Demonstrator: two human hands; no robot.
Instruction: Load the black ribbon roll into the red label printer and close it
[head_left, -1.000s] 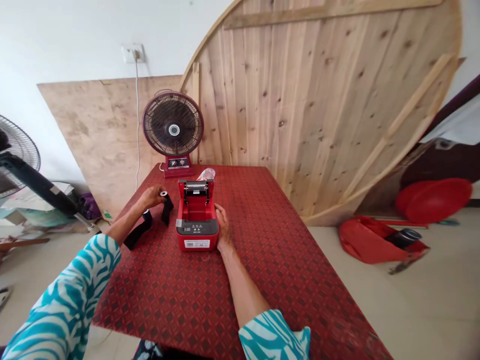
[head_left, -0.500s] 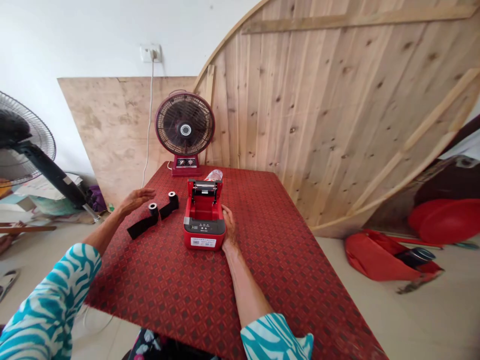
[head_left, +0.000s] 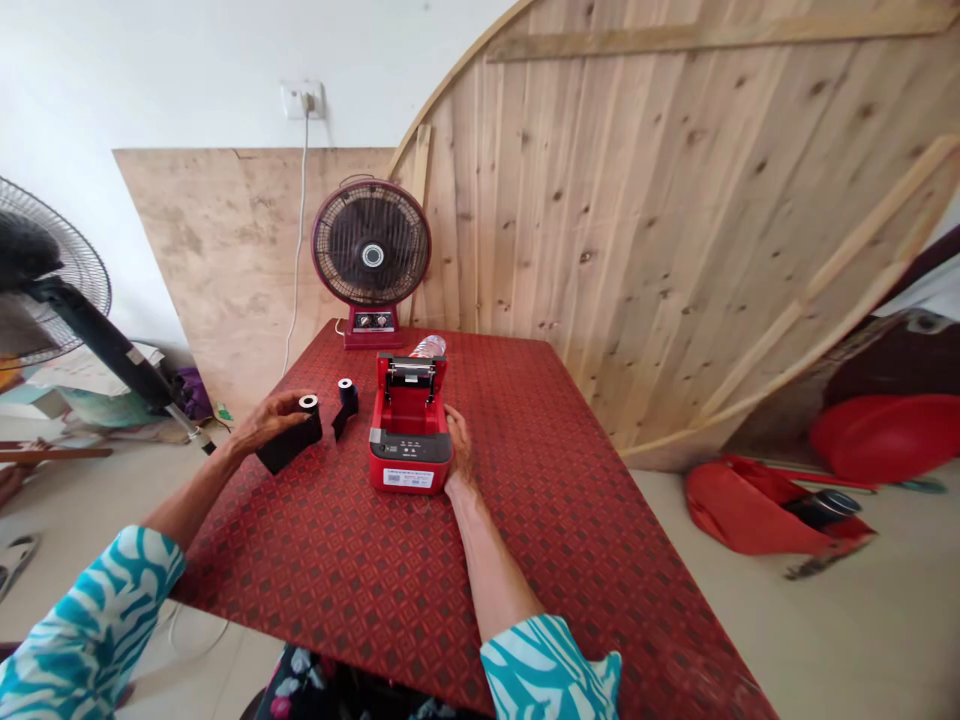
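A red and black label printer point(head_left: 409, 474) stands on the table with its lid raised, showing a red bay. My right hand point(head_left: 460, 452) grips its right side, fingers partly hidden behind it. To the left, my left hand point(head_left: 271, 422) closes its thumb and fingers on a black roll point(head_left: 310, 412) with a white core end. A black strip point(head_left: 286, 446) runs from this roll towards me. Another black roll point(head_left: 346, 392), with a short loose tail, stands upright just right of that hand, untouched.
A dark red table fan point(head_left: 372, 256) stands at the table's point(head_left: 525, 520) back edge. A clear plastic bottle point(head_left: 430, 347) lies behind the printer. A floor fan point(head_left: 97, 325) is at the left; a red bag point(head_left: 739, 508) lies on the floor at right. Wooden panels lean behind.
My left hand has moved from an open pose beside the rolls onto the nearer one, lifting or turning its strip. My right hand stays on the printer.
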